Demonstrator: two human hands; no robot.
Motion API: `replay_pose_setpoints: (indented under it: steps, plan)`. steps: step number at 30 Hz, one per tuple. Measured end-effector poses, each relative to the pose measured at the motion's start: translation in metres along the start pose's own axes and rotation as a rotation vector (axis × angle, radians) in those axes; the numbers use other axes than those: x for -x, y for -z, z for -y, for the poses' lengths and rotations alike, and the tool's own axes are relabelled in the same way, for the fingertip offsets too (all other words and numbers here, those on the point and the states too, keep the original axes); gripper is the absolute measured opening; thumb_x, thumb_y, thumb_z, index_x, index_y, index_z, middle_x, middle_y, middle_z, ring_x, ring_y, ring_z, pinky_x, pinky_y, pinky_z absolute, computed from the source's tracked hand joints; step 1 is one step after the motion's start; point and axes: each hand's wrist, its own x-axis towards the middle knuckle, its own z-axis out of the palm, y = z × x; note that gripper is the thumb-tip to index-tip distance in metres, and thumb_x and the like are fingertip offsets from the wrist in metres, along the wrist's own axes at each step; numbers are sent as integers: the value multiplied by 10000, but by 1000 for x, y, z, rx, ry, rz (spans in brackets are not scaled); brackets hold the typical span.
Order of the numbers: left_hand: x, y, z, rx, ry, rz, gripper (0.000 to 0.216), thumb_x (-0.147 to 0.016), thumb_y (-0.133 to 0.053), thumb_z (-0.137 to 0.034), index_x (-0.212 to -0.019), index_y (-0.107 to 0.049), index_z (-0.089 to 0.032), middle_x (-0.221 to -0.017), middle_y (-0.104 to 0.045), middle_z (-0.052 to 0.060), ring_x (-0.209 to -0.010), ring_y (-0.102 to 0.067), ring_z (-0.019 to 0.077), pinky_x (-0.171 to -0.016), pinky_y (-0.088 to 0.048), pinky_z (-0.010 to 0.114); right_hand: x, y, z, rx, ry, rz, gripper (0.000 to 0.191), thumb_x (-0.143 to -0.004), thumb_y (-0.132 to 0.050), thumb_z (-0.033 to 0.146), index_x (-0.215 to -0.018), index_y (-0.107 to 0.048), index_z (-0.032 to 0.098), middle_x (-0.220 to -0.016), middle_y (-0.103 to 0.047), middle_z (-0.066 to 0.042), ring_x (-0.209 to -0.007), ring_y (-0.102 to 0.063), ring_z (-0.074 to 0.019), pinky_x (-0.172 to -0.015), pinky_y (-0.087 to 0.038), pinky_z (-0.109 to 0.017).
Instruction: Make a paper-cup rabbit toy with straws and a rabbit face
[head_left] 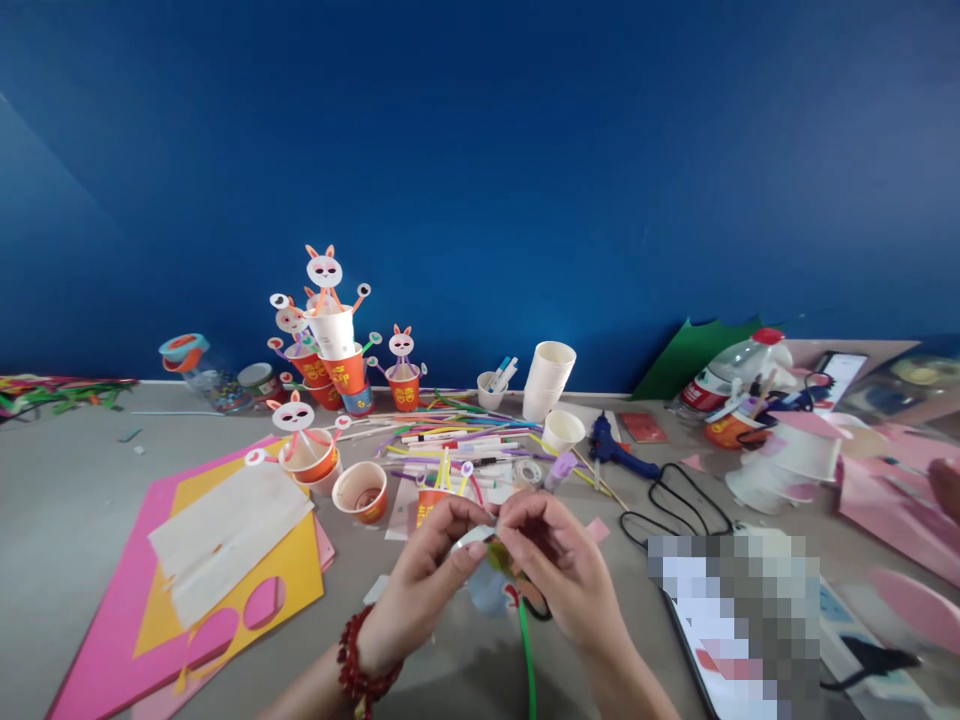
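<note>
Both hands meet above the near middle of the table. My left hand (439, 560), with a red bead bracelet at the wrist, pinches a small white strip (471, 539), paper or tape. My right hand (559, 560) is closed at the fingertips near the strip's far end; what lies between them is too small to make out. Below them, partly covered, are a bluish clear piece (491, 592) and a green pipe cleaner (529, 660). Just behind the hands stands an orange paper cup (426, 507) with yellow pipe cleaners (444, 468) rising from it.
Decorated rabbit cups (330, 335) stand at the back left. Pink and yellow card (300, 580) lies left. Pens and pipe cleaners (457, 440) spread behind. A blue glue gun (622, 455) with a looped black cable (694, 520), a phone (690, 640) and another person's hand (945, 488) are right.
</note>
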Motion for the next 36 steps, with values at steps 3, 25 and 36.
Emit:
replay_pose_setpoints:
  steps: [3,25,36]
  plan:
    - [-1,-7,3,10,16,-43,192,-916,-594,-377,-942,-593,-187,-786,-626,0,-691,-617,114,-662,-481,223,2,0,-7,62,56,-14,78,-882,-638,257,-832,-619,200,-831,-601,-21,-799,-589,-157,-719,-480,-249]
    - [7,2,7,-440,-177,-153,364,-884,-470,-131,-1191,-631,-242,-844,-706,18,-786,-674,161,-704,-518,237,13,-9,-13,73,140,-14,88,-906,-612,198,-819,-620,208,-825,-626,-36,-827,-606,-188,-746,-485,-297]
    - [7,1,19,-249,-178,-333,392,-815,-574,-175,-1187,-690,-215,-704,-660,3,-632,-579,152,-606,-467,251,22,-20,-19,137,283,-57,94,-893,-618,143,-875,-624,235,-851,-603,-32,-855,-590,-194,-807,-473,-344]
